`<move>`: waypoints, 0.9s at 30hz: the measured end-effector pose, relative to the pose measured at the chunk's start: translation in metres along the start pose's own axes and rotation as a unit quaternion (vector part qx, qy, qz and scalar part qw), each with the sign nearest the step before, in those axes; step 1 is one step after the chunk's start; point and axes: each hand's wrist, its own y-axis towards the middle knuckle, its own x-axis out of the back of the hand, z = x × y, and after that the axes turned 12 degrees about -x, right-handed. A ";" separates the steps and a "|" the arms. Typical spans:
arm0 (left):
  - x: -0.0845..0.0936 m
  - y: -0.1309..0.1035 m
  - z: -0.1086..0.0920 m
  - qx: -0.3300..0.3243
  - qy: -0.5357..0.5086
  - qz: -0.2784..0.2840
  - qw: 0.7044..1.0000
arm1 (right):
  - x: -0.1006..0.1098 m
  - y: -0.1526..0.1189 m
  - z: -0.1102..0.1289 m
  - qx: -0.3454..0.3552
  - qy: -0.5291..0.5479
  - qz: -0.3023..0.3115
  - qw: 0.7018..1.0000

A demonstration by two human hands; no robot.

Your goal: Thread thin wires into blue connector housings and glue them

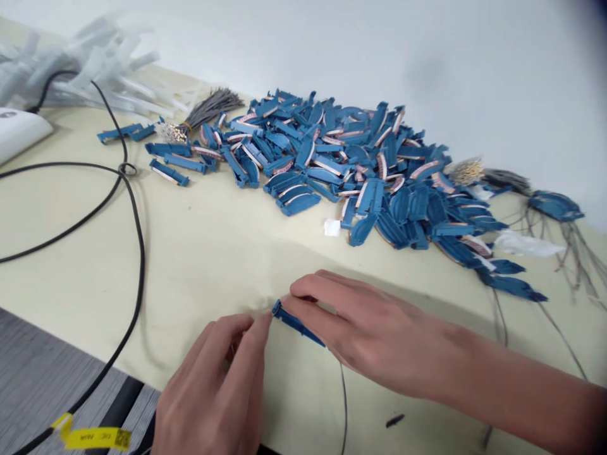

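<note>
A narrow blue plastic part [298, 327] is pinched under the fingers of my right hand [379, 325], just above the table. My left hand [215, 385] is closed, its thumb and forefinger pressed together at the part's left end. Whatever lies between those fingertips is too small or hidden to make out. A thin dark wire [344, 404] runs down the table below my right hand. Beyond both hands spreads a large heap of similar blue plastic parts [303, 151], several with white and copper-coloured curved strips.
Bundles of grey wires [213, 107] lie left of the heap and at its right end. A black cable [141, 253] loops across the left side. Translucent plastic pieces [95, 63] are piled at back left. A small black scrap [394, 420] lies near the front.
</note>
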 end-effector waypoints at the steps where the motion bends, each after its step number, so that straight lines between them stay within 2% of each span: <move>1: 0.000 0.001 0.000 -0.009 0.004 -0.010 1.000 | 0.000 0.001 -0.001 0.001 0.002 -0.002 1.000; 3: -0.003 0.005 -0.001 -0.028 0.013 -0.033 0.999 | -0.002 0.003 -0.002 -0.004 0.007 0.018 1.000; 6: -0.006 0.009 -0.001 -0.031 0.011 -0.037 0.999 | -0.002 0.005 -0.003 0.006 0.014 0.050 0.999; 10: -0.009 0.010 0.001 -0.033 -0.005 -0.026 0.999 | 0.003 0.006 -0.002 -0.027 0.034 0.051 0.998; 13: -0.009 0.011 0.001 -0.031 -0.001 -0.031 0.999 | 0.007 0.008 -0.003 -0.057 0.089 0.072 0.992; 18: -0.009 0.012 0.000 -0.024 0.004 -0.033 0.999 | 0.010 0.008 -0.005 -0.078 0.168 0.063 0.981; 21: -0.010 0.012 -0.001 -0.019 0.003 -0.045 0.999 | 0.008 0.004 -0.002 -0.086 0.133 0.048 0.986; 27: -0.011 0.014 -0.003 -0.008 -0.003 -0.060 0.998 | -0.002 -0.003 0.004 -0.042 0.047 -0.006 0.998</move>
